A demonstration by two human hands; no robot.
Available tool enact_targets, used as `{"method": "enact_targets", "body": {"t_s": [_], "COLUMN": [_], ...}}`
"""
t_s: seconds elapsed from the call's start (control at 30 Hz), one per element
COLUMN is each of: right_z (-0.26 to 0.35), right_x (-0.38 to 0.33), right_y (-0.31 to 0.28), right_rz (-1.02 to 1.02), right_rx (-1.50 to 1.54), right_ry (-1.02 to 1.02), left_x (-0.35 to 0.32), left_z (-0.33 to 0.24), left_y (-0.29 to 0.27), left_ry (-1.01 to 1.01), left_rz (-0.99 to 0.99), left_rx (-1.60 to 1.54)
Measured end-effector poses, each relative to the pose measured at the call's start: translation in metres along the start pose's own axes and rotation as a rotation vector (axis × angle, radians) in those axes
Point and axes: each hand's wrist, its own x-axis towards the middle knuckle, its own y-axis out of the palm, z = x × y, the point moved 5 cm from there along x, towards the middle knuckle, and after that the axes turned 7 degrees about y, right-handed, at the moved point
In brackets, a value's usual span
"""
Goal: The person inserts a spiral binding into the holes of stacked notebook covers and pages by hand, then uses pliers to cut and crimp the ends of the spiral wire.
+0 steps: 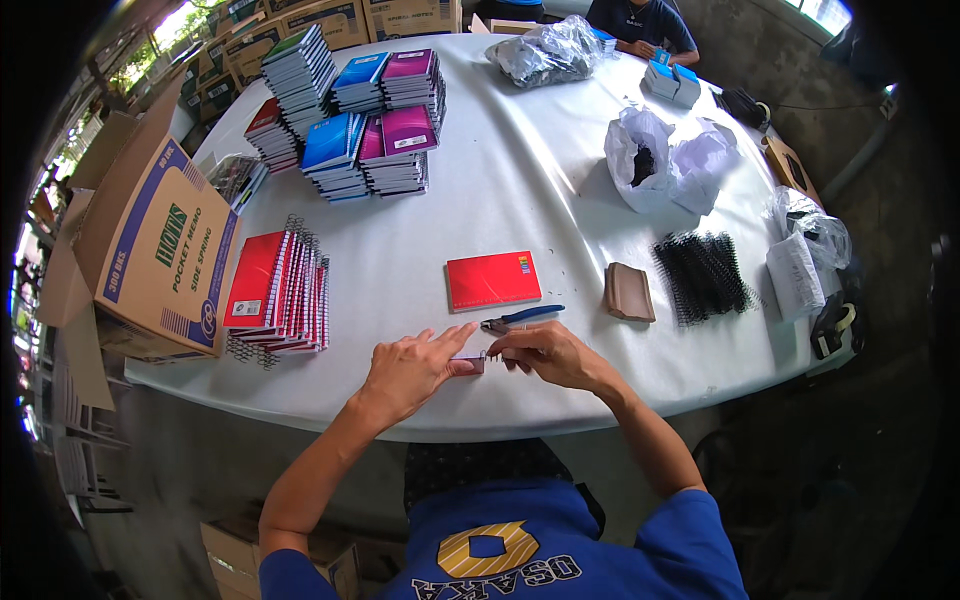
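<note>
My left hand steadies a small notebook at the near edge of the table, its thumb side against the cover and its index finger stretched forward. At the notebook's right end, my right hand has thumb and fingers pinched on a thin spiral wire. The fingers hide most of that wire. Just beyond my hands lie pliers with blue handles, jaws toward the left. A red notebook rests flat behind them.
Red spiral notebooks are stacked left, beside an open carton. Taller notebook stacks stand farther back. To the right are brown card pieces, black spiral coils and white bags. Another person sits across the table.
</note>
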Motion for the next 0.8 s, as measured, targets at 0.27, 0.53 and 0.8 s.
{"method": "enact_targets", "body": {"t_s": [0.27,0.53,0.8], "right_z": [0.026,0.026,-0.077], "right_x": [-0.009,-0.007,-0.066], "right_y": [0.003,0.010,-0.138], "right_rz": [-0.271,-0.036,-0.338], "right_rx": [-0.377,-0.492,-0.957], "right_ry": [-0.171,0.009,0.231], "left_x": [0.006,0.007,0.005], "left_z": [-0.011,-0.014,-0.018], "left_y": [-0.004,0.004,0.009], "left_ry": [-0.010,0.025,0.155], "left_rz": [-0.051,0.010,0.176], "left_rx": [-0.030,-0.072,0.027]}}
